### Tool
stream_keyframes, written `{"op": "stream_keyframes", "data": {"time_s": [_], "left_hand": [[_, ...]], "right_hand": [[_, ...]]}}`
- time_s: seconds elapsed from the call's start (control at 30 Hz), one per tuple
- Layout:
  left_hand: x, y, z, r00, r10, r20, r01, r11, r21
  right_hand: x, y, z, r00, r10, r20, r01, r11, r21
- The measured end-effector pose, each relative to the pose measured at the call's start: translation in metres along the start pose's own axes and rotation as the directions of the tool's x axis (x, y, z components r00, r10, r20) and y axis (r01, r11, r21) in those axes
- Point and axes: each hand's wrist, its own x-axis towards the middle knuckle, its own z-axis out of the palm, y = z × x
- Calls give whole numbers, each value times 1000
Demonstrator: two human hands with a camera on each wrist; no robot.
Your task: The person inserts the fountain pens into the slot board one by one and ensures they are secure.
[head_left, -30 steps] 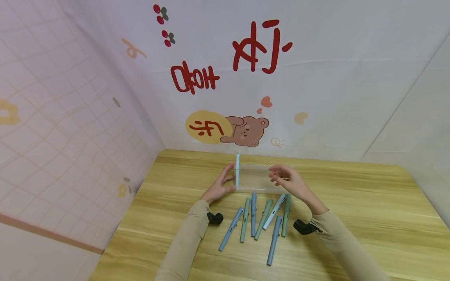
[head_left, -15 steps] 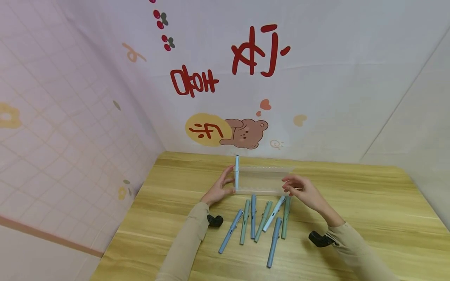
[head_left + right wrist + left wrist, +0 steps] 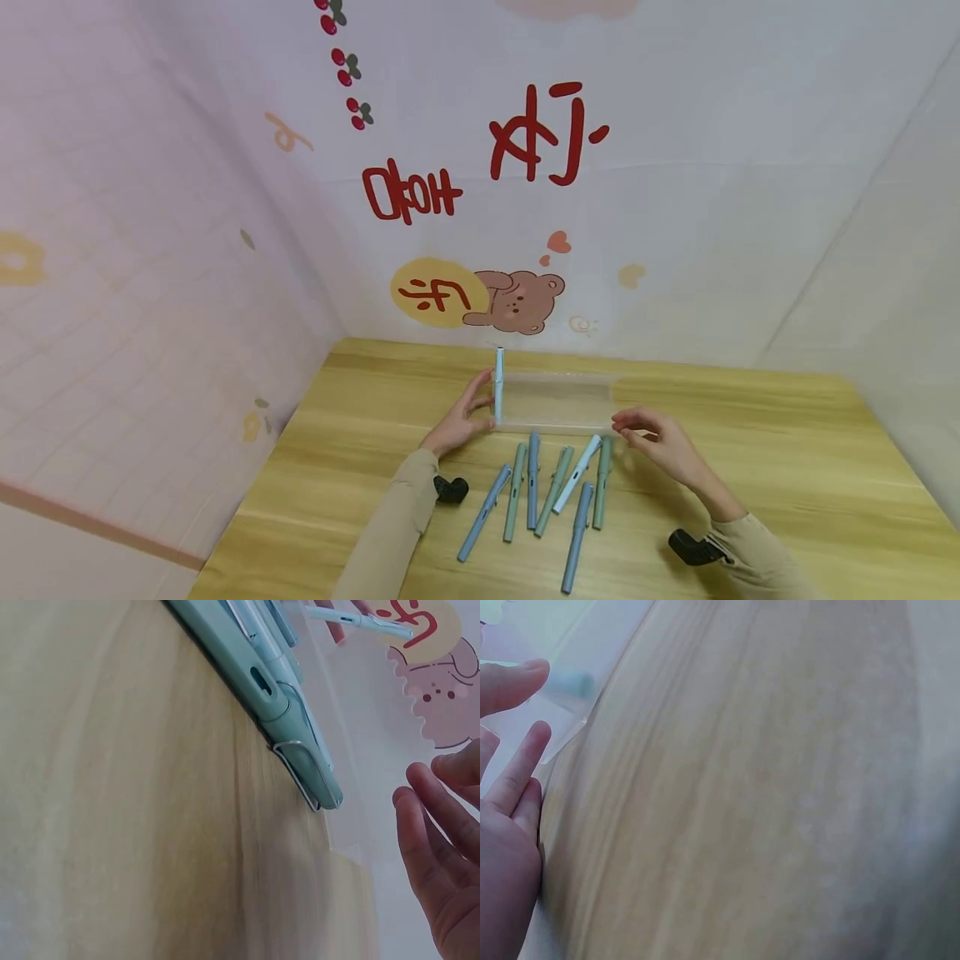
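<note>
On the table (image 3: 787, 467), unlabelled pens (image 3: 540, 492) lie between relaxed, empty, separated hands.

Left hand (image 3: 506, 817) at the frame's left edge, fingers straight, touching a clear plastic case (image 3: 570, 682) on wooden table (image 3: 765, 795).

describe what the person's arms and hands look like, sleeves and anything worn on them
Both arms wear long beige sleeves reaching the wrists. The left hand and right hand are bare: no gloves, and no rings that show. A small black camera unit sits under the left wrist, and another black unit under the right wrist. No cables show.
</note>
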Motion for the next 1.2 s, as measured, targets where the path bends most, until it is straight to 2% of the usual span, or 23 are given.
{"op": "stream_keyframes", "data": {"time_s": [0.33, 0.6, 0.77, 0.93, 1.03, 1.2], "left_hand": [[-1, -3, -4, 1000, -27, -4, 28, 999, 18], [2, -5, -3, 1000, 6, 6, -6, 1000, -2], [2, -4, -3, 1000, -5, 8, 5, 1000, -3], [3, -3, -4, 1000, -1, 9, 1, 1000, 1], [2, -2, -4, 1000, 4, 4, -4, 1000, -1], [3, -2, -3, 1000, -1, 2, 1, 1000, -2]], "right_hand": [[-5, 7, 2, 999, -38, 30, 36, 998, 57], [-8, 15, 7, 995, 29, 92, -34, 998, 49], [-8, 18, 10, 989, 47, 141, -55, 997, 49], [-9, 19, 10, 990, 47, 132, -49, 999, 18], [-10, 19, 9, 992, 20, 128, -19, 1000, -12], [-11, 21, 7, 987, -10, 162, 21, 997, -69]]}}
